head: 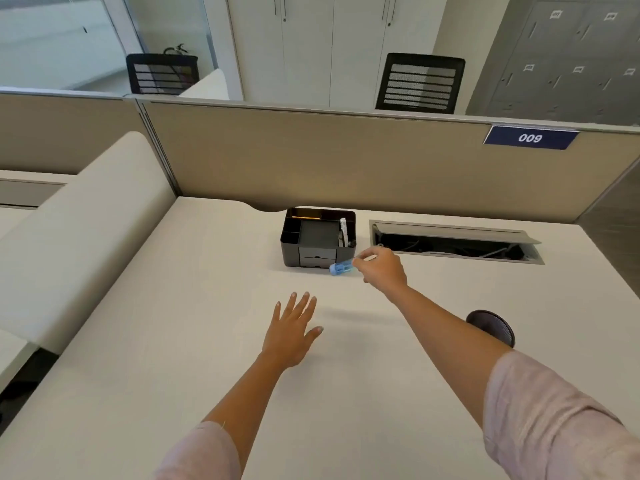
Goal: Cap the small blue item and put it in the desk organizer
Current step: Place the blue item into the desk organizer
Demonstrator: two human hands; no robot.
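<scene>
A small translucent blue item (341,268) is pinched at one end by my right hand (382,266), just in front of the lower right corner of the black desk organizer (292,251). It lies nearly level, its free rounded end pointing left. The organizer stands at the back of the desk, with several open compartments on top, two small drawers in front, a pencil at its rear and a white item on its right side. My left hand (291,329) hovers flat, fingers spread, over the desk and holds nothing. Whether the blue item is capped I cannot tell.
An open cable tray (453,242) is recessed in the desk to the right of the organizer. A beige partition (346,157) bounds the desk (173,341) at the back. A dark round chair part (491,325) shows at the right edge.
</scene>
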